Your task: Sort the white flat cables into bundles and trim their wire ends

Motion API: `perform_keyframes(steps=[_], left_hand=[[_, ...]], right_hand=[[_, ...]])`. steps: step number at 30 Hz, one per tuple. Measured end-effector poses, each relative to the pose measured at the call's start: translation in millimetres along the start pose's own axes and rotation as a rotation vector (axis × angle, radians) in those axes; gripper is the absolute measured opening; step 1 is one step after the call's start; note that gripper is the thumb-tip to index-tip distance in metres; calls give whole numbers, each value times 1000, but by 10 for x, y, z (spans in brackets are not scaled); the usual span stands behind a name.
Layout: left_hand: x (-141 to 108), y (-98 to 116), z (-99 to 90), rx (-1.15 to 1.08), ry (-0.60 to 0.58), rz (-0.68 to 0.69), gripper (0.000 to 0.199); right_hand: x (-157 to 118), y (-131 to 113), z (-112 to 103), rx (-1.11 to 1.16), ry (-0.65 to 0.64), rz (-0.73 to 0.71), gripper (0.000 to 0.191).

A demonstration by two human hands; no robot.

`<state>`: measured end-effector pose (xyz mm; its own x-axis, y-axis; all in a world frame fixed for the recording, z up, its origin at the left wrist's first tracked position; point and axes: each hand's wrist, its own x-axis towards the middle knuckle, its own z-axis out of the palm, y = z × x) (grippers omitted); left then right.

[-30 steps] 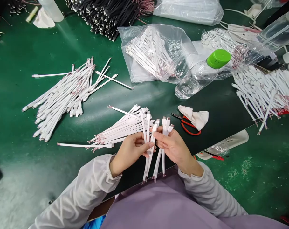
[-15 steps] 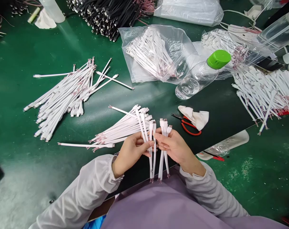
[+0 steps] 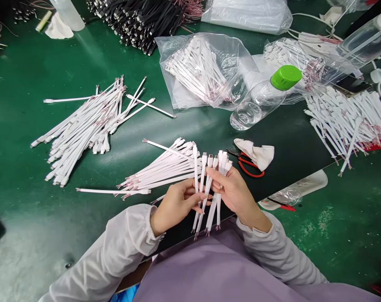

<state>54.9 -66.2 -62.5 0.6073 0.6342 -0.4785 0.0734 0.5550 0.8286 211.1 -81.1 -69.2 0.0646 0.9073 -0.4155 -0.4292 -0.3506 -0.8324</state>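
Note:
Several short white flat USB cables stand fanned out between the thumb and fingers of my left hand, plugs up and bare pink wire ends down. My right hand is closed on another bunch of white cables, its thumb across them near the plugs. The two bunches are side by side and partly overlap. Just beyond my left hand lies a pile of the same cables, with one single cable at its near left side.
A larger cable pile lies at left. Bagged white cables, a bottle with a green cap, and black cables are at the back. Red-handled snippers touch a crumpled white cloth. More white cables lie at right.
The cables in my left hand have spread apart and tilted, tops to the right. My right hand's bunch has risen slightly, and its thumb has moved onto cables nearer the left bunch.

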Motion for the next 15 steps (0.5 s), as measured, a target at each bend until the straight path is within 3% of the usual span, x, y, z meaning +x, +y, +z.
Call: perform_keyframes(steps=[7, 11, 15], left_hand=[[1, 3, -14, -53, -33, -33, 43], [-14, 3, -8, -36, -71, -50, 45], [-30, -18, -4, 21, -76, -18, 45]], right_hand=[[6, -35, -40, 52, -174, 178, 29], [12, -29, -49, 49, -137, 147, 32], [7, -7, -20, 44, -21, 43, 31]])
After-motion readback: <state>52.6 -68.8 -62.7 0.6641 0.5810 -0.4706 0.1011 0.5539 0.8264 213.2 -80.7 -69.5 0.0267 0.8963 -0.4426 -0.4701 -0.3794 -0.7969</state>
